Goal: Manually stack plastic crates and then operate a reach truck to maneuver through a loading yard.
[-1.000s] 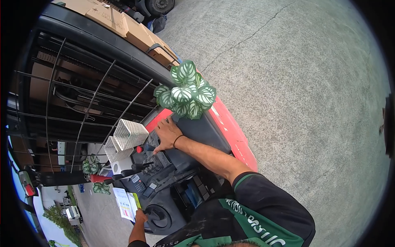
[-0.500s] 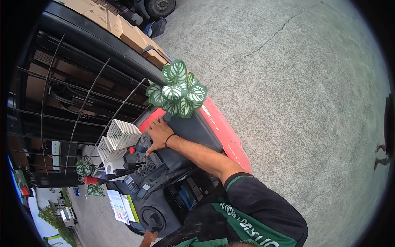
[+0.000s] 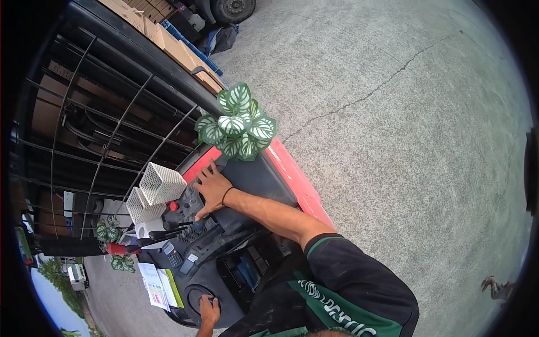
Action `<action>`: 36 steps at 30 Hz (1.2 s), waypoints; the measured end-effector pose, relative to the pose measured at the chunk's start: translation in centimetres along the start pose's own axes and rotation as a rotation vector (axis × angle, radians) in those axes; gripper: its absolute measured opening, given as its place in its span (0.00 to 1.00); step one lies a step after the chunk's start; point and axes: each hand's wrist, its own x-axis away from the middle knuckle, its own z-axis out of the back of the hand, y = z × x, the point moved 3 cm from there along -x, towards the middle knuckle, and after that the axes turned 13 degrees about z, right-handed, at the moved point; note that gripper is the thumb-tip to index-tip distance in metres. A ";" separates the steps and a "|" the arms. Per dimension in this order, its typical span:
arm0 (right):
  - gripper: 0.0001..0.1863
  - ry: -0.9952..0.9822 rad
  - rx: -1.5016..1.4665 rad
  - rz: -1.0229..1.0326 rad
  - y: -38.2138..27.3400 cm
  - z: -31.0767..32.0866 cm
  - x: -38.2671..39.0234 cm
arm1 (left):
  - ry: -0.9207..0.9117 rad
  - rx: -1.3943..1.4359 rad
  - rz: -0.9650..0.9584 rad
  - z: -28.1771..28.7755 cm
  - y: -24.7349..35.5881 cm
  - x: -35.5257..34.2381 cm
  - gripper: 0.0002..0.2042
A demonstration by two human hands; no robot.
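Note:
My right hand [image 3: 213,189] rests on the dark control console [image 3: 251,178] of a red truck-like machine. Its fingers are spread, and the thumb reaches down beside a dark lever knob [image 3: 200,225]. A thin dark band circles that wrist. Low in the picture, my left hand [image 3: 209,309] is on the small round black steering wheel [image 3: 194,297], fingers curled at its knob, which is mostly covered. Between the hands stand several black control levers [image 3: 163,234], a red button [image 3: 174,206] and a grey calculator [image 3: 172,255].
A striped-leaf plant [image 3: 238,124] sits on the console's far corner. White perforated baskets [image 3: 161,184] stand against the black wire guard [image 3: 115,132]. Cartons [image 3: 168,42] lie beyond the mast, near a truck wheel [image 3: 233,8]. Papers [image 3: 153,285] lie left of the wheel. Cracked concrete [image 3: 393,146] spreads to the right.
My left hand has moved up and onto the steering wheel's far part. The ground and parked truck have shifted in view, and blue pallet edges now show beside the cartons. My right hand stays on the console.

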 end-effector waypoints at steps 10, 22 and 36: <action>0.52 0.078 -0.117 -0.047 1.9 -0.8 -0.6 | -0.343 0.471 0.626 6.6 -4.9 -10.3 0.32; 0.44 0.027 -0.080 0.000 1.7 0.6 -3.8 | 0.344 0.900 -0.025 28.1 6.5 -13.2 0.33; 0.36 0.039 -0.014 -0.001 -1.8 4.5 -5.0 | 0.447 0.749 -0.215 30.8 11.2 -8.1 0.21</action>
